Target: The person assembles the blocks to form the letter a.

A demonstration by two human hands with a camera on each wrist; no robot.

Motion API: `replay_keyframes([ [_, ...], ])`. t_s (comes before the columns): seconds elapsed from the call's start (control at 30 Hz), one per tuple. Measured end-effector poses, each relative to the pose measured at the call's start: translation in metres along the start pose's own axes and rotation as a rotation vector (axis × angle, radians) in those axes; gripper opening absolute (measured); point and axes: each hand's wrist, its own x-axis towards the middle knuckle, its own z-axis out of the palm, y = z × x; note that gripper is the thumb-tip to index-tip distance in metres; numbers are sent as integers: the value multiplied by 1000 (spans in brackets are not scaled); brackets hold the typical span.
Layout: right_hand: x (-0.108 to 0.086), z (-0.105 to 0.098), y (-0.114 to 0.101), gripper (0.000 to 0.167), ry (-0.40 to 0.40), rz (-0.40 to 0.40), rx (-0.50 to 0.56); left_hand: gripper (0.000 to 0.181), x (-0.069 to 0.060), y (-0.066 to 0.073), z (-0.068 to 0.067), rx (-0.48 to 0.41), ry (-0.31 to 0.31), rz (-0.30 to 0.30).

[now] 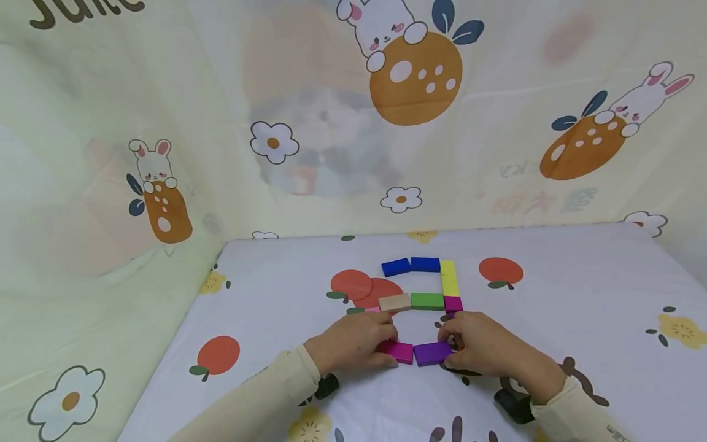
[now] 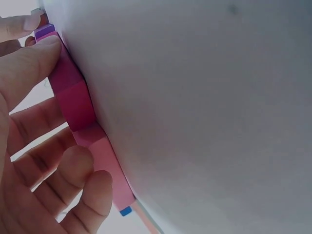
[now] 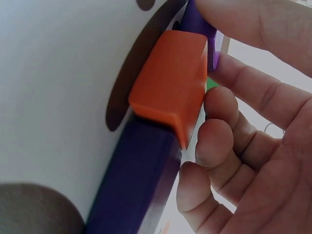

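Observation:
My left hand (image 1: 356,341) pinches a magenta block (image 1: 400,352) near the lower left of a block outline, its thumb along the near side. In the left wrist view a pink block (image 2: 109,170) adjoins the magenta one beside the curled fingers. Just to the right, thumb and forefinger of my right hand (image 1: 486,344) hold a purple block (image 1: 432,353) by its right end. A narrow gap separates the purple and magenta blocks in the head view. Beside the right fingers lie an orange block (image 3: 170,73) and a dark purple block (image 3: 136,180), mostly hidden from the head camera.
Beyond the hands, two blue blocks (image 1: 425,264), a yellow block (image 1: 450,278), a green block (image 1: 428,301), a tan block (image 1: 394,302) and a magenta piece (image 1: 453,304) continue the outline. The table (image 1: 276,276) wears a printed cloth; a patterned curtain (image 1: 320,73) hangs behind.

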Motion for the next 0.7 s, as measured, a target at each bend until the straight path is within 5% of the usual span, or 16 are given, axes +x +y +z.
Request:
replay_keyframes([
  [0.37,-4,-3,1,28,28,-21,4,31,1,-1,1,6,-9,6],
  [0.7,-20,-18,23,15,218,-28,-6,38,5,6,-6,29,11,6],
])
